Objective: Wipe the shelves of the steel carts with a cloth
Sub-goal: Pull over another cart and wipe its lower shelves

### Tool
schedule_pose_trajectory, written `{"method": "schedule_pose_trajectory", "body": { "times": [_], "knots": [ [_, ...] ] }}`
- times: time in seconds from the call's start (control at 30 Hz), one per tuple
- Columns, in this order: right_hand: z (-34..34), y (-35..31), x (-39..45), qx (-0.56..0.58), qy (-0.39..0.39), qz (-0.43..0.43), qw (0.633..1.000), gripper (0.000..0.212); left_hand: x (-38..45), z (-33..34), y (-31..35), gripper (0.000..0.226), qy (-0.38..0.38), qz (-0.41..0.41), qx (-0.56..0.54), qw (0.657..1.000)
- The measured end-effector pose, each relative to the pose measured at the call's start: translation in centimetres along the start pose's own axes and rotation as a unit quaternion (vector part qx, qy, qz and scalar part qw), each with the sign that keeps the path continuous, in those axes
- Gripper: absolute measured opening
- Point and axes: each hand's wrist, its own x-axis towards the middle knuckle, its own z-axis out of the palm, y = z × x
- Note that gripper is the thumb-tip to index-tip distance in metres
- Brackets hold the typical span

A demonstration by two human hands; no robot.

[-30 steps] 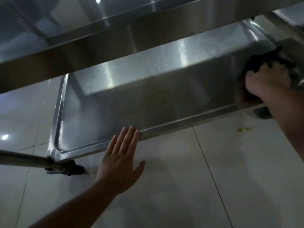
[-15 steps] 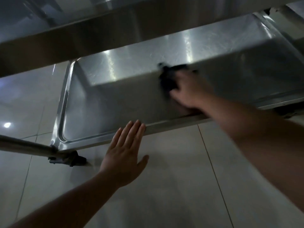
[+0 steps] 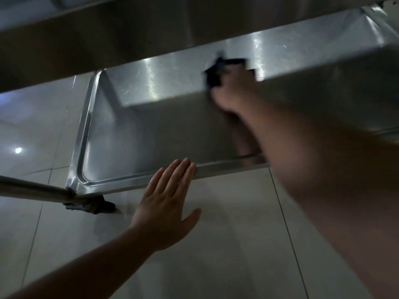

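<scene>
At the far left I see a steel leg of the cart running in to the near-left corner of the lower shelf, with a dark caster under that corner on the pale tiled floor. That shelf is a shallow steel tray with a raised rim; the only thing I can make out in it is the dark cloth with the hand on it. Above it, the underside of an upper shelf crosses the top of my view and throws a shadow over the near part of the tray.

Moving right, my left hand reaches forward from the lower left, forearm low over the floor. Its fingers are straight and held together, thumb spread to the right, and the fingertips rest against the near rim of the lower shelf. It holds nothing.

Further right, my right arm stretches from the lower right across the near rim and deep into the tray. My right hand is blurred, but it sits on the cloth with fingers bunched over it, gripping it against the shelf floor toward the far side, about mid-width, just at the edge of the shadow line. The cloth pokes out beyond the hand to the far left.
</scene>
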Motion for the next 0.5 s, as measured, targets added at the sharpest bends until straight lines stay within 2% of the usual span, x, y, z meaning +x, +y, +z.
{"method": "schedule_pose_trajectory", "body": {
  "times": [0.07, 0.13, 0.2, 0.23, 0.33, 0.4, 0.47, 0.5],
  "knots": [
    [2.6, -7.1, -2.5, -0.008, -0.078, -0.142, 0.987, 0.065, -0.2, 0.0, 0.0, 0.100, -0.003, 0.000, 0.002, 1.000],
    [3.7, -10.4, -4.6, -0.030, -0.142, -0.254, 0.956, 0.066, -0.3, 0.1, -0.3, 0.099, 0.000, -0.005, 0.010, 1.000],
    [3.6, -9.3, -5.2, -0.042, -0.160, -0.308, 0.937, 0.064, 0.0, 0.0, -0.6, 0.099, 0.000, -0.001, 0.011, 1.000],
    [3.1, -7.7, -4.8, -0.039, -0.151, -0.299, 0.941, 0.063, 0.1, -0.1, -0.6, 0.099, 0.000, 0.004, 0.006, 1.000],
    [0.0, 0.4, -3.2, -0.005, -0.074, -0.157, 0.985, 0.056, 0.3, -0.1, -0.6, 0.099, -0.008, 0.010, 0.005, 1.000],
    [-2.5, 7.8, -2.6, -0.029, -0.006, -0.046, 0.998, 0.056, 0.2, 0.0, -0.5, 0.098, -0.006, 0.011, 0.003, 1.000],
    [-4.5, 15.5, -3.3, -0.072, 0.058, 0.108, 0.990, 0.064, 0.3, 0.0, -0.4, 0.098, -0.006, 0.016, -0.002, 1.000],
    [-5.4, 18.7, -4.2, -0.088, 0.081, 0.209, 0.971, 0.069, 0.4, 0.0, -0.4, 0.098, -0.005, 0.021, -0.007, 1.000]
  ]
}}
